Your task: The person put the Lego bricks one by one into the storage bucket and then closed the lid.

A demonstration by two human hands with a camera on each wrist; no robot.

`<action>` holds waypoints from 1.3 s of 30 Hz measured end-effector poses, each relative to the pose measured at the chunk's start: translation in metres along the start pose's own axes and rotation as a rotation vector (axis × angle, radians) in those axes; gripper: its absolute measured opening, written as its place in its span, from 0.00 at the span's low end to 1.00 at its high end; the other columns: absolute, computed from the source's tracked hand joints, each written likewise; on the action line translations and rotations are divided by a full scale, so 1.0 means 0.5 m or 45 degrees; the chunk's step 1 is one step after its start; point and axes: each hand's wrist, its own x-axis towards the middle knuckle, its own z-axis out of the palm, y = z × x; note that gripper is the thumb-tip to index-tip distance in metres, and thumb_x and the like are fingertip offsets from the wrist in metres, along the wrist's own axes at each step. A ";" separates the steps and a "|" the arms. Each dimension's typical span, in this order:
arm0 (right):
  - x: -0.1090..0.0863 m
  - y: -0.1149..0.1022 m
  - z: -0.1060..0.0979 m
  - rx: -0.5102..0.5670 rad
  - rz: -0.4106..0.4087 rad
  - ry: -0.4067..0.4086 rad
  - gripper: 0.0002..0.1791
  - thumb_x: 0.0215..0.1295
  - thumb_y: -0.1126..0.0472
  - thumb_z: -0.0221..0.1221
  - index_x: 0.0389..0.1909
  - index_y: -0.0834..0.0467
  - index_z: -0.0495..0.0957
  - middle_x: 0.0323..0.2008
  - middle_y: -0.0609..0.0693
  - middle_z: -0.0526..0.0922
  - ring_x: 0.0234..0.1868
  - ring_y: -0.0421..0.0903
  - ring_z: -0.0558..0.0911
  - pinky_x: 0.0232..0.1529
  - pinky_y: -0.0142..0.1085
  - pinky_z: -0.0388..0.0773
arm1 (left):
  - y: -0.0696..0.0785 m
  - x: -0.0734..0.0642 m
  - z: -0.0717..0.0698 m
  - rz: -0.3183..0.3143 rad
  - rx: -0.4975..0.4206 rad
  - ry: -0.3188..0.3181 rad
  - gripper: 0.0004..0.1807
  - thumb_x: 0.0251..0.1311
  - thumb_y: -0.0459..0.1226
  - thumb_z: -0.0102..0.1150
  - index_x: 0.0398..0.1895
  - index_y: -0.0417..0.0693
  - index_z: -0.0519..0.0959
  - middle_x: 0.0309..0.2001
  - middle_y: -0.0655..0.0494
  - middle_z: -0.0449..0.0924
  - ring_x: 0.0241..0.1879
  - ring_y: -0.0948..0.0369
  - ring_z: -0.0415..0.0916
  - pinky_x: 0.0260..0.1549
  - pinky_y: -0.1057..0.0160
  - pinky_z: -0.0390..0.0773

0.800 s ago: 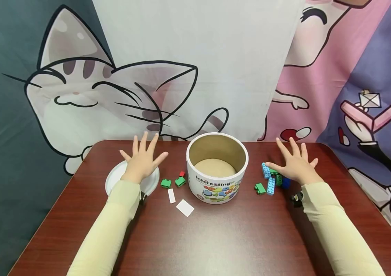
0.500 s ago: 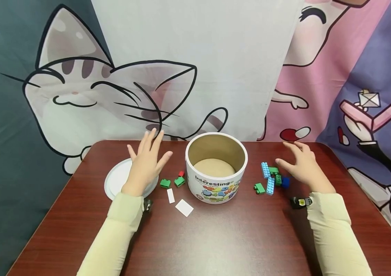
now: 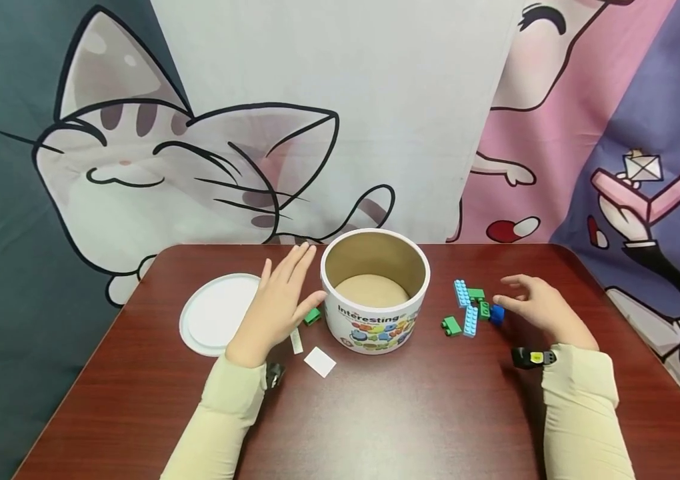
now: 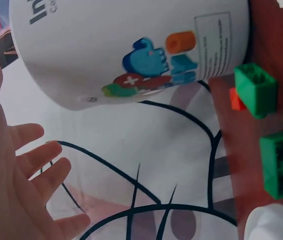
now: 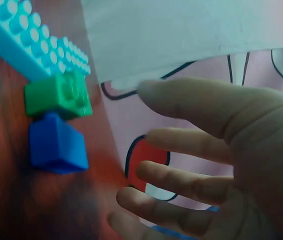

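Observation:
My left hand (image 3: 277, 303) holds nothing, its fingers extended just left of the white bucket (image 3: 376, 330). It covers some of the small bricks there, though one green brick (image 3: 313, 316) shows beside its thumb; two green bricks and a red brick (image 4: 237, 99) appear in the left wrist view. My right hand (image 3: 544, 307) hovers with loosely bent fingers, nothing in them, near a blue brick (image 3: 497, 315). Left of that lie a green brick (image 5: 56, 95), light blue bricks (image 3: 471, 321) and another green brick (image 3: 451, 326).
A white round lid (image 3: 220, 317) lies left of the left hand. Two white flat pieces lie in front of the bucket, one a white square (image 3: 319, 362). The brown table (image 3: 400, 420) ends at a cloth backdrop (image 3: 340, 120) with cartoon animals.
My left hand has moved right, off the lid and toward the bucket. My right hand has drawn back to the right and lower, its spread fingers now bent.

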 end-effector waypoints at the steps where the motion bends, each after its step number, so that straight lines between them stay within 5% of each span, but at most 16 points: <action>1: 0.000 0.004 0.001 0.012 -0.001 -0.028 0.35 0.68 0.49 0.65 0.62 0.73 0.72 0.55 0.75 0.78 0.49 0.67 0.80 0.51 0.61 0.79 | 0.000 -0.001 0.004 -0.003 0.000 -0.018 0.48 0.71 0.69 0.27 0.81 0.46 0.54 0.79 0.47 0.55 0.78 0.50 0.50 0.72 0.31 0.44; 6: -0.004 0.023 0.010 0.082 -0.010 -0.129 0.30 0.61 0.55 0.71 0.55 0.74 0.76 0.47 0.69 0.83 0.43 0.57 0.80 0.44 0.46 0.79 | 0.004 0.002 0.019 -0.010 0.001 -0.105 0.43 0.73 0.60 0.46 0.81 0.45 0.54 0.80 0.49 0.52 0.79 0.52 0.47 0.74 0.34 0.44; 11: -0.005 0.036 0.014 0.034 -0.043 -0.160 0.23 0.57 0.59 0.73 0.46 0.70 0.79 0.38 0.59 0.84 0.40 0.53 0.81 0.41 0.44 0.79 | 0.013 0.006 0.027 0.019 -0.020 -0.119 0.43 0.71 0.53 0.56 0.80 0.43 0.54 0.80 0.49 0.52 0.79 0.54 0.47 0.75 0.37 0.46; 26: 0.000 0.037 0.011 0.026 -0.047 -0.166 0.18 0.58 0.60 0.73 0.42 0.68 0.80 0.36 0.54 0.85 0.40 0.53 0.83 0.43 0.47 0.83 | 0.017 0.002 0.028 0.031 0.074 -0.092 0.43 0.70 0.54 0.57 0.80 0.42 0.56 0.79 0.48 0.55 0.78 0.53 0.50 0.75 0.39 0.49; 39: 0.000 0.006 0.001 0.008 -0.076 0.013 0.20 0.61 0.58 0.72 0.46 0.69 0.80 0.38 0.57 0.86 0.40 0.55 0.84 0.42 0.44 0.82 | 0.021 0.000 0.028 0.072 0.159 -0.105 0.45 0.70 0.57 0.56 0.80 0.41 0.55 0.79 0.49 0.53 0.79 0.54 0.50 0.75 0.42 0.53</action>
